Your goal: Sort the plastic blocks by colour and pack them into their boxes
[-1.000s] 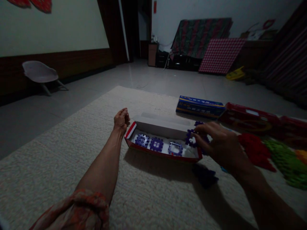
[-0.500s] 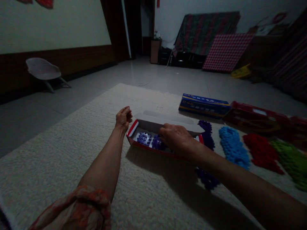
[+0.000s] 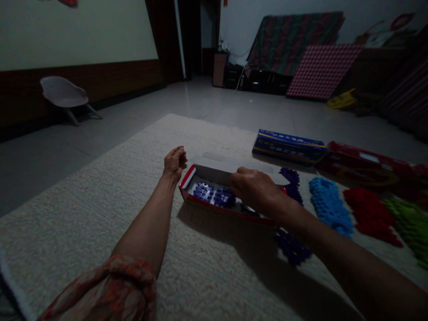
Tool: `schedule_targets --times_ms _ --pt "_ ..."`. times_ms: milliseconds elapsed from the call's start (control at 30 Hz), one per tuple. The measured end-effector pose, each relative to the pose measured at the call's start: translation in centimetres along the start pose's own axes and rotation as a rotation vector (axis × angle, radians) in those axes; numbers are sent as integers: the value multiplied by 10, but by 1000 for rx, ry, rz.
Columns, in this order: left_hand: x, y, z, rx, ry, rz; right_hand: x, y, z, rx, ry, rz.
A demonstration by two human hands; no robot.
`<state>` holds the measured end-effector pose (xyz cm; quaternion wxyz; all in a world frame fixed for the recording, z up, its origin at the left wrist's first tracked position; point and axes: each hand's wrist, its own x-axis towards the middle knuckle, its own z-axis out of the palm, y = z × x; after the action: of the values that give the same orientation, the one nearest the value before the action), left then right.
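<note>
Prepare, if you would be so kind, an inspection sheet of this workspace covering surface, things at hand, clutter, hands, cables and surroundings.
Surface: cream textured mat on grey tiled floor.
Things at hand: long, open red-and-white cardboard box containing purple, square, tooth-edged plastic pieces.
Clutter: bumpy light-blue pile, red pile and green pile; blue rectangular box beyond.
Hands: right hand over the open box, fingertips hidden, grasp unclear; left hand curled near its left end.
Cables: thin pale cord on the floor; white cable by the black cabinet.
Surroundings: pale chair, red-and-white checked panel; dim light.
</note>
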<state>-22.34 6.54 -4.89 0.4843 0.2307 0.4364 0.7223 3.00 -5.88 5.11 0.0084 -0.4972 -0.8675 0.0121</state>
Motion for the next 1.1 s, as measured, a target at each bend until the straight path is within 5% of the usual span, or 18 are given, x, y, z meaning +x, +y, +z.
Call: schedule_targets --times_ms 200,333,500,733,1100 --pt "-2 2 3 32 10 -5 -48 50 -6 94 397 90" --pt "0 1 1 43 8 6 -88 89 8 118 487 207" --pt "2 -2 -3 23 -35 18 -111 111 36 171 512 361" --pt "-25 8 1 129 1 -11 -117 108 60 232 472 370" --pt "-67 10 -28 97 50 38 -114 105 79 113 441 389"
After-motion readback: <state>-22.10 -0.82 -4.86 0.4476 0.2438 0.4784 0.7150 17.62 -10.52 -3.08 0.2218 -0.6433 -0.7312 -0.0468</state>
